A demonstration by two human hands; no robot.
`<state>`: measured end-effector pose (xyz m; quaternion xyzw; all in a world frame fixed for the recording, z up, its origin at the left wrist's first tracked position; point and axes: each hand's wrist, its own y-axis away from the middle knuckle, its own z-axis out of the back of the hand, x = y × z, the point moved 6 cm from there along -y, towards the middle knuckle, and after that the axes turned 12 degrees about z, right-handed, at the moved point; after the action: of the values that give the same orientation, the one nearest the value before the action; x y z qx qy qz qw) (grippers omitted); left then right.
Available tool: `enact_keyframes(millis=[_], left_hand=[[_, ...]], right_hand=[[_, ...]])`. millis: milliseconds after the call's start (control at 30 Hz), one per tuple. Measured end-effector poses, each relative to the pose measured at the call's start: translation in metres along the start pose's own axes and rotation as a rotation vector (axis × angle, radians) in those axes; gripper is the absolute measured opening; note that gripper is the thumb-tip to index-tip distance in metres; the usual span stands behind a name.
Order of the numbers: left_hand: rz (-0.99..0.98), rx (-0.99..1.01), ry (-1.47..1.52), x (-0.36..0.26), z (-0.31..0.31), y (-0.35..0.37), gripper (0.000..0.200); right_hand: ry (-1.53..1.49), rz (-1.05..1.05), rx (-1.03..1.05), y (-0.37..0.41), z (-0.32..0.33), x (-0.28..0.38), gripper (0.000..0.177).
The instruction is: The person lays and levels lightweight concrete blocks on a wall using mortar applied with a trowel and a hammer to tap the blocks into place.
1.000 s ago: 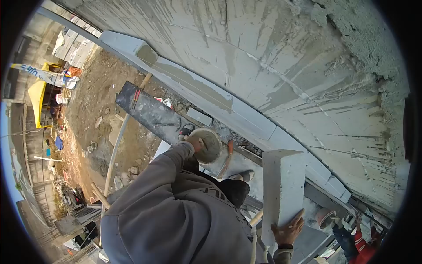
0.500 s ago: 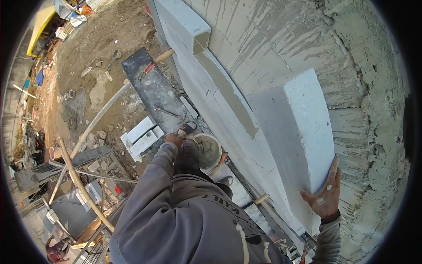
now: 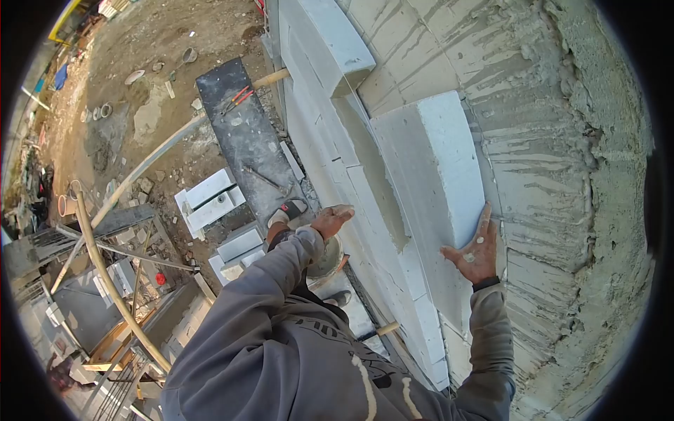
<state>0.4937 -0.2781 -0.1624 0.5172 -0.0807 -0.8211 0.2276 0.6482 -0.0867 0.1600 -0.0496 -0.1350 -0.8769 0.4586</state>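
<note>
My right hand [image 3: 474, 254] lies spread against the near end of a large white building block [image 3: 453, 154], thumb and fingers apart. The block is on the wall course [image 3: 337, 161], close to another white block [image 3: 330, 35]. A strip of wet grey mortar [image 3: 379, 182] shows along the course beside it. My left hand [image 3: 333, 220] reaches out over a mortar bucket [image 3: 328, 261], its fingers stretched towards the course and holding nothing. Part of the bucket is hidden under my left arm.
A dark board [image 3: 246, 126] carries red-handled pliers [image 3: 237, 99] and a hammer [image 3: 267, 180]. Cut white blocks [image 3: 210, 203] lie on the ground to the left. Curved wooden poles [image 3: 116, 288] cross the left side. A rough concrete wall [image 3: 540, 189] rises on the right.
The large block has slid forward along the course, nearer the other block, with my right hand against it. My left hand has risen from beside my leg and reached towards the course.
</note>
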Motion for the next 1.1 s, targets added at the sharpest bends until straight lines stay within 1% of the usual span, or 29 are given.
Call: enact_keyframes(millis=[33,67,133,167,233,267,300,333,367,433,467,533,600,733,800,900,967,1100], left_hand=[[-0.032,-0.012,0.127,-0.007,0.003,-0.007,0.051],[-0.024,-0.020,0.134,-0.011,0.005,-0.015,0.051],[0.418,0.135,0.632,-0.016,0.019,-0.019,0.059],[0.425,0.138,0.638,-0.017,0.020,-0.026,0.059],[0.498,0.044,0.808,-0.020,0.018,-0.036,0.074],[0.505,0.060,0.817,-0.026,0.014,-0.040,0.074],[0.514,0.187,0.968,-0.040,0.012,-0.043,0.082],[0.518,0.313,1.113,-0.055,0.013,-0.043,0.091],[0.516,0.313,1.112,-0.068,0.020,-0.044,0.091],[0.417,0.368,1.293,-0.097,0.028,-0.046,0.098],[0.401,0.415,1.312,-0.097,0.019,-0.052,0.100],[0.409,0.398,1.328,-0.104,0.017,-0.057,0.101],[0.421,0.391,1.348,-0.105,0.014,-0.058,0.101],[0.435,0.367,1.396,-0.095,0.012,-0.064,0.102],[0.437,0.360,1.402,-0.090,0.008,-0.069,0.102],[0.496,0.300,1.484,-0.084,-0.008,-0.073,0.098],[0.519,0.243,1.573,-0.078,-0.018,-0.078,0.091],[0.527,0.203,1.593,-0.071,-0.015,-0.085,0.084]], right_hand=[[0.002,0.006,0.008,-0.007,-0.010,-0.003,0.119],[-0.003,-0.005,0.001,-0.015,-0.018,-0.006,0.120],[-0.013,-0.015,0.004,-0.029,-0.031,-0.005,0.122],[-0.021,-0.056,0.023,-0.036,-0.037,-0.004,0.122],[-0.018,-0.115,0.057,-0.041,-0.046,-0.008,0.122],[-0.025,-0.069,0.038,-0.044,-0.052,-0.008,0.122],[-0.035,-0.018,0.016,-0.049,-0.055,-0.007,0.123],[-0.034,-0.022,0.021,-0.053,-0.059,-0.007,0.123],[-0.043,-0.020,0.034,-0.059,-0.063,-0.006,0.123],[-0.050,-0.013,0.053,-0.070,-0.070,-0.004,0.124],[-0.054,-0.028,0.072,-0.075,-0.075,-0.004,0.123],[-0.054,-0.042,0.095,-0.087,-0.079,0.000,0.123],[0.016,-0.102,0.125,-0.095,-0.082,0.006,0.121],[0.005,-0.100,0.104,-0.103,-0.092,0.008,0.121],[0.025,-0.146,0.127,-0.108,-0.099,0.005,0.122],[0.006,-0.149,0.122,-0.113,-0.107,0.005,0.123],[0.002,-0.151,0.122,-0.117,-0.113,0.005,0.123],[0.023,-0.120,0.111,-0.127,-0.117,0.010,0.120]])
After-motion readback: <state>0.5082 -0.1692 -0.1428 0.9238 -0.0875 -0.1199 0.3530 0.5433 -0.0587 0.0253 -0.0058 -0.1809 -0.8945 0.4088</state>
